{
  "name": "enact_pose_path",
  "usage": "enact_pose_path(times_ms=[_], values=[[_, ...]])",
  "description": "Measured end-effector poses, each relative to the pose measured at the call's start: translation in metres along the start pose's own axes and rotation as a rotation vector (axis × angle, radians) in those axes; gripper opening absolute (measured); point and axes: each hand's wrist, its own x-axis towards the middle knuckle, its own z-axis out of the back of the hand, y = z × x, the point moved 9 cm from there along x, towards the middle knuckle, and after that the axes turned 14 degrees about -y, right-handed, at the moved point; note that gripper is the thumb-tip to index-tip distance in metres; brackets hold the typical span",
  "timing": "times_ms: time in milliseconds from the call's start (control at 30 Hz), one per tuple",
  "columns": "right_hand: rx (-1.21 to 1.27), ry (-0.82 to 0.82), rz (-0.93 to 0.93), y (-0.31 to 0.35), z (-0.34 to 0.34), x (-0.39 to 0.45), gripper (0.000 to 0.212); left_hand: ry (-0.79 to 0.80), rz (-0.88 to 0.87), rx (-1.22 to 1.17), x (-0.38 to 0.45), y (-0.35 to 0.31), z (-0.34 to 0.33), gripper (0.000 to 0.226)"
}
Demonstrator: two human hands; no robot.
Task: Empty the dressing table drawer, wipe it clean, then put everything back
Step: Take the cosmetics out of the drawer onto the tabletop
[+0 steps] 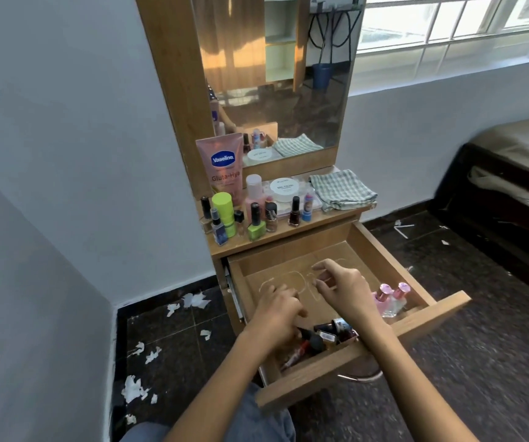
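**Open drawer with both hands inside, desk top partly loaded**

Head view. The wooden drawer (384,253) of the dressing desk (314,223) is pulled fully out. Its bare floor carries pale chalk-like outlines toward the back. The left hand (277,309) reaches down to the near left part of the drawer, fingers curled over a cluster of small dark bottles (327,338) lying against the front edge; whether it actually grips one cannot be told, since the fingertips are hidden. The right hand (341,290) hovers over the middle of the drawer, fingers spread and loosely bent, holding nothing, apart from the left hand. Two pink-capped perfume bottles (392,298) stand upright in the near right corner of the drawer, touching each other.

On the desk top, along the left edge, a pink lotion tube (223,165) leans against the mirror frame. In front of it stand a green-capped bottle (223,208), a green nail polish bottle (255,223) and several other small bottles near the front edge. A white round jar (283,188) sits at the centre back. A folded checked cloth (341,188) lies at the right edge. The mirror (275,71) rises behind the desk.

Scraps of torn white paper (135,389) lie on the dark tiled floor to the left. A bed (518,173) stands at the right.
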Motion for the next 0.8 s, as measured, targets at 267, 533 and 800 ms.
enact_pose_path(times_ms=[267, 533, 800], values=[[0.265, 0.089, -0.146, -0.016, -0.016, -0.002, 0.017, -0.091, -0.046, -0.034, 0.004, 0.007, -0.012, 0.022], [0.358, 0.278, -0.11, 0.001, -0.027, -0.008, 0.032, -0.525, 0.225, -0.233, 0.003, 0.037, 0.027, 0.015], [0.382, 0.271, -0.072, 0.003, -0.029, -0.006, 0.018, -0.635, 0.222, -0.294, 0.002, 0.03, 0.025, 0.007]])
